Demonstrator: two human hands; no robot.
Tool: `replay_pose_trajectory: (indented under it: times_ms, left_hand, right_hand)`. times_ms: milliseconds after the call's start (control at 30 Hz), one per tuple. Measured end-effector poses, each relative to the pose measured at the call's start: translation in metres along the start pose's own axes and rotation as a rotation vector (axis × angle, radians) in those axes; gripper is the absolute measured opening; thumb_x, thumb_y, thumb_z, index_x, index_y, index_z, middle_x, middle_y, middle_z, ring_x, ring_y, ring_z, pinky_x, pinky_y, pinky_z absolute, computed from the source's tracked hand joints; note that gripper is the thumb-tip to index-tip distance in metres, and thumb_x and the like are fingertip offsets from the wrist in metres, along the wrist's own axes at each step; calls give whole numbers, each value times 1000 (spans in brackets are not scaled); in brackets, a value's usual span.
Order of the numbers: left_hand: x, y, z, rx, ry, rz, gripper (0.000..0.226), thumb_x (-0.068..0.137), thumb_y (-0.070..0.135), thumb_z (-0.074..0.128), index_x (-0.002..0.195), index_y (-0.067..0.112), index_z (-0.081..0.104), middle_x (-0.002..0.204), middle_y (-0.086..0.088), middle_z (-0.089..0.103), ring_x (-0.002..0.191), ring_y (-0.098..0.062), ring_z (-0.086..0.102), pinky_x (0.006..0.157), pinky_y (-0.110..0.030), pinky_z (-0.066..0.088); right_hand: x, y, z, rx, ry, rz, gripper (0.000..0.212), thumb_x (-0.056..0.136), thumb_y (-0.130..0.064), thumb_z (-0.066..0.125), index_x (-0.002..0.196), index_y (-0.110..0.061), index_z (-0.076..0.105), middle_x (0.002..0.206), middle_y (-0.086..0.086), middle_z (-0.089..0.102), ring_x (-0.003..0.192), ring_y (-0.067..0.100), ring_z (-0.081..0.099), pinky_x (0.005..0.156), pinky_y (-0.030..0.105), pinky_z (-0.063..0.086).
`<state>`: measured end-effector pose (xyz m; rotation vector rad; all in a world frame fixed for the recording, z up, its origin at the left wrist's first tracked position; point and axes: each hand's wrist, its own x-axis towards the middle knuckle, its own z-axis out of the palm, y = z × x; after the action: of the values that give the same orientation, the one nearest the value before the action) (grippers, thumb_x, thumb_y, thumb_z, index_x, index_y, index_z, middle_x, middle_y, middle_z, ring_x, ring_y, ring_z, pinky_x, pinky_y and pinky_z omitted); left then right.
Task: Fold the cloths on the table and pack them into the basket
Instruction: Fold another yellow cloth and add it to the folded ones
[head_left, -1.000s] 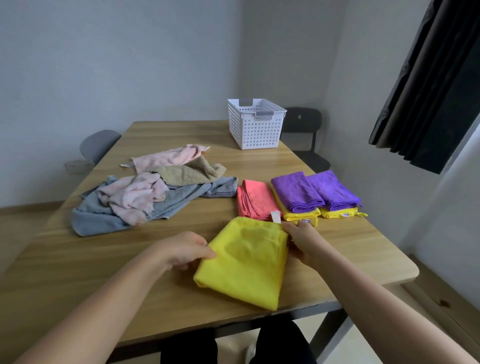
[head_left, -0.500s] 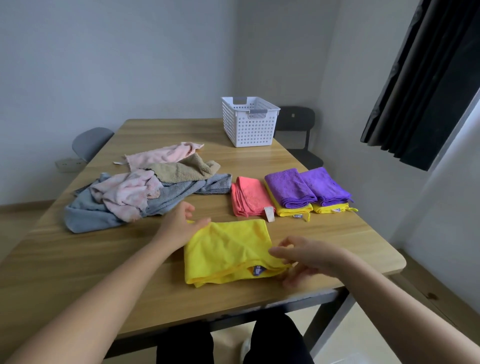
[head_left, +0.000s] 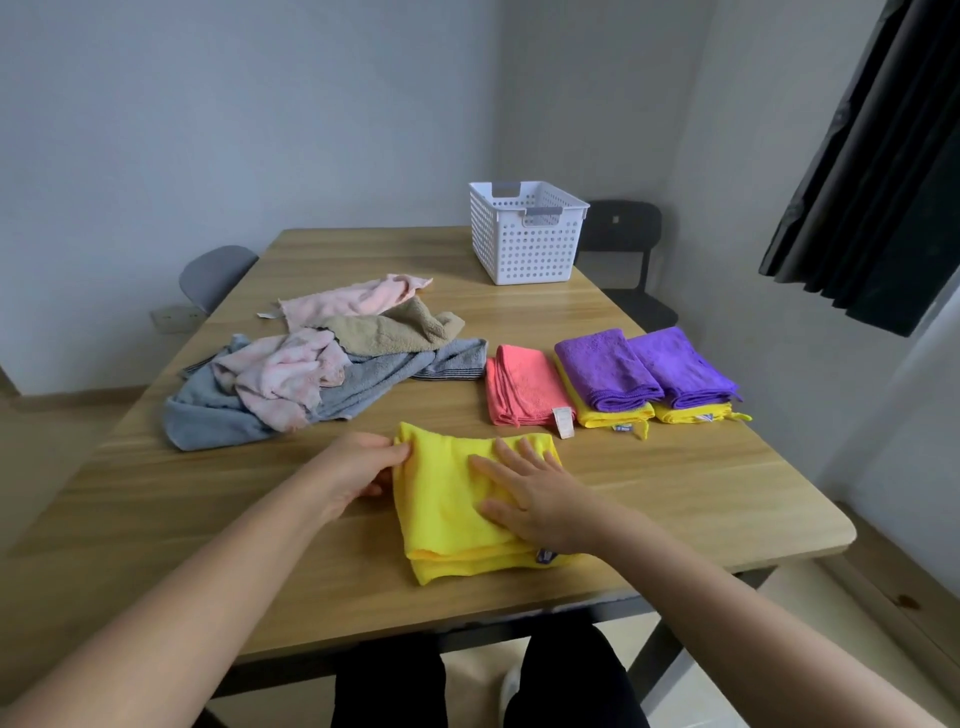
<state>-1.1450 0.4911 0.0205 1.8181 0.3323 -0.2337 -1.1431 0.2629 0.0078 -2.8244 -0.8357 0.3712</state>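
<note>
The folding step was in hand: the yellow cloth lay doubled near the table's front edge, the right hand pressing it flat with fingers spread, the left hand pinching its left edge. Next probably came another fold, well before the far basket. The cloth's dark tag was unreadable.
</note>
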Motion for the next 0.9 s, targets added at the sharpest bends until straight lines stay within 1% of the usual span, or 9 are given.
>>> replay_pose_trajectory:
  times_ms: [100, 267, 433, 533, 600, 667, 767, 833, 900]
  left_hand:
    - [1, 4, 7, -98, -21, 32, 19, 99, 22, 46, 88, 10, 55, 88, -8, 58, 80, -20, 55, 58, -30, 44]
    - [19, 9, 10, 409, 226, 147, 23, 99, 29, 42, 86, 13, 53, 83, -6, 57, 66, -17, 50, 55, -27, 36]
    - [8, 7, 5, 840, 549, 491, 20, 99, 24, 37, 94, 13, 53, 93, -1, 57, 74, -19, 51, 60, -31, 37]
    - [1, 10, 22, 839, 367, 707, 26, 99, 17, 37, 113, 13, 59, 119, 0, 56, 107, -19, 55, 83, -34, 44]
    - [0, 3, 36, 929, 206, 643, 39, 101, 22, 33, 136, 11, 45, 146, -3, 40, 134, -21, 37, 106, -35, 32]
    - [-3, -12, 45, 1107, 52, 523, 60, 100, 42, 22, 149, 8, 17, 159, -7, 10, 146, -19, 9, 116, -31, 11]
    - [-9, -33, 45, 1251, -4, 442, 100, 70, 67, -13, 150, 9, -6, 157, -10, -15, 146, -19, -12, 116, -33, -5]
    - [-12, -32, 44, 1264, -28, 395, 103, 65, 68, -16, 150, 10, -9, 156, -11, -18, 145, -21, -13, 116, -35, -6]
    - [-12, -25, 45, 1323, -28, 349, 88, 83, 66, -4, 150, 9, -8, 157, -13, -17, 146, -22, -12, 117, -38, -6]
  right_hand:
    - [-2, -1, -3, -71, -63, 32, 66, 94, -62, 22, 150, -37, -1, 160, 6, -10, 145, 31, -16, 117, 47, -9]
    - [-7, -4, -2, -12, -55, 48, 98, 60, -81, -3, 149, -41, 0, 159, 3, -15, 144, 28, -22, 114, 46, -15]
    - [-6, 3, -16, 264, 182, 39, 57, 98, -51, 19, 150, -28, 23, 160, 1, 2, 147, 19, -7, 115, 37, -9]
    - [5, -4, -22, 283, 292, 14, 46, 103, -22, 33, 148, -10, 29, 159, 7, 13, 147, 18, 10, 113, 23, 7]
    - [13, -6, -16, 272, 244, 24, 47, 103, -18, 33, 148, -7, 26, 159, 10, 11, 147, 20, 10, 113, 23, 8]
    - [16, -1, -1, 148, 150, 43, 54, 103, -31, 30, 150, -8, 17, 160, 12, 1, 147, 23, -1, 116, 32, 3]
    - [11, 10, 12, -59, 118, 63, 88, 82, -69, 3, 153, -17, 4, 159, 7, -11, 146, 24, -13, 117, 38, -5]
    - [7, 14, 13, -80, 114, 70, 102, 66, -72, -9, 152, -21, 1, 159, 6, -13, 145, 24, -16, 116, 38, -8]
    - [6, 16, 10, -92, 95, 82, 100, 67, -73, -7, 152, -21, -1, 159, 6, -14, 145, 23, -17, 116, 39, -8]
